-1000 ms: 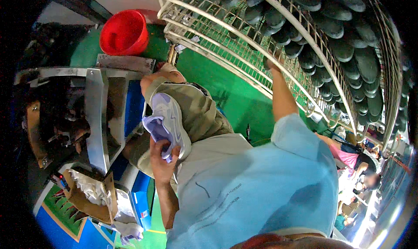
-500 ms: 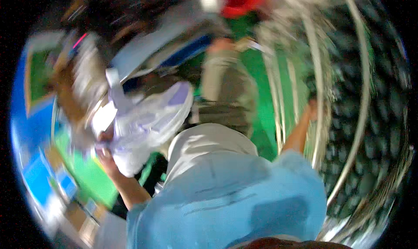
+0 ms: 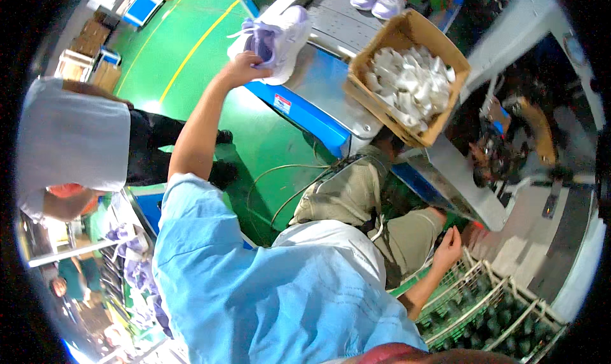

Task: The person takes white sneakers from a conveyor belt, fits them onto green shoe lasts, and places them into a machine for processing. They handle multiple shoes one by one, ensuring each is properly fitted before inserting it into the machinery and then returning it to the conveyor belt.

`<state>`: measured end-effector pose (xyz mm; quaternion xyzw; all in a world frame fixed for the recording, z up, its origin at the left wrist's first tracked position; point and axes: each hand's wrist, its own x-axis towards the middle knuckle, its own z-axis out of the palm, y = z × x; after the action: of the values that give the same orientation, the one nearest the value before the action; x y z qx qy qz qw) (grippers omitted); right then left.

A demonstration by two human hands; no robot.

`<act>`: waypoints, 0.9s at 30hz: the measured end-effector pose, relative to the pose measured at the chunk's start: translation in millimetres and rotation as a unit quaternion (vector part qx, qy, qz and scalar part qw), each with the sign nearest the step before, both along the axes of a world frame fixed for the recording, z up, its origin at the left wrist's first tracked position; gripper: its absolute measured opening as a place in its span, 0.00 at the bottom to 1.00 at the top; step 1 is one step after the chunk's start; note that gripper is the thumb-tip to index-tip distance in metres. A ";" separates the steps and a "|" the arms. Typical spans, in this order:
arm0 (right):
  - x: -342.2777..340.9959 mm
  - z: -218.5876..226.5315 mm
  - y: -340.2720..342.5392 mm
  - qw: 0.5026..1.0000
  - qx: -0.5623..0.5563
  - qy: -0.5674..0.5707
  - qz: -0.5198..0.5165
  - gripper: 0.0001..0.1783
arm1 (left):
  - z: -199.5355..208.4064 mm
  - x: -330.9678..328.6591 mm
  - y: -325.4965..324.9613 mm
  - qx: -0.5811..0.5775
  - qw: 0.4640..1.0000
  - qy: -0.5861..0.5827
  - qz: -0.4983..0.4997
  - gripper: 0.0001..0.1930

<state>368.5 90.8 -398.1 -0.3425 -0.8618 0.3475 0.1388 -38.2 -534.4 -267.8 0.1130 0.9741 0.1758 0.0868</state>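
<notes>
At the upper middle, my left hand (image 3: 245,71) is closed round a white and lavender sneaker (image 3: 273,49) at the edge of a metal work surface. A second shoe seems to sit pressed against it; I cannot tell whether the hand grips both. My right hand (image 3: 449,248) hangs low at the right with its fingers drawn together, near a wire basket cart (image 3: 471,268) of dark rounded pieces. Whether anything is between those fingers is hidden. In front of me, a cardboard box (image 3: 356,87) full of white crumpled pieces (image 3: 414,84) stands on the metal surface.
The blue-edged metal surface (image 3: 337,77) carries another pair of sneakers (image 3: 385,4) at the back. A person (image 3: 76,135) stands at the left, above a rack of lavender shoes (image 3: 137,268). Machinery (image 3: 522,128) fills the right side. A cable (image 3: 280,168) lies on the green floor.
My view has swung round from the cart to the metal surface. My left hand has gone from low left up to the surface with the sneaker. My right hand is away from the cart's bars.
</notes>
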 end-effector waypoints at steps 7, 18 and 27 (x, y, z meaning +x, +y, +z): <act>-28.9 5.7 -41.3 0.991 -0.046 -0.056 0.109 0.20 | 29.4 58.5 -7.9 -0.073 0.991 0.014 0.110 0.33; -122.1 32.0 -92.1 0.913 0.028 -0.165 0.373 0.24 | 166.7 486.0 -90.9 -0.011 0.907 0.044 0.419 0.27; -144.5 40.1 -153.8 0.874 0.029 -0.043 0.484 0.23 | 187.4 778.4 -214.6 -0.247 0.733 0.181 0.607 0.29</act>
<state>224.0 -63.0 -358.0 0.1072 -0.9347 0.3309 -0.0736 740.3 -748.9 -80.4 -0.4985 0.8418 -0.0794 -0.1912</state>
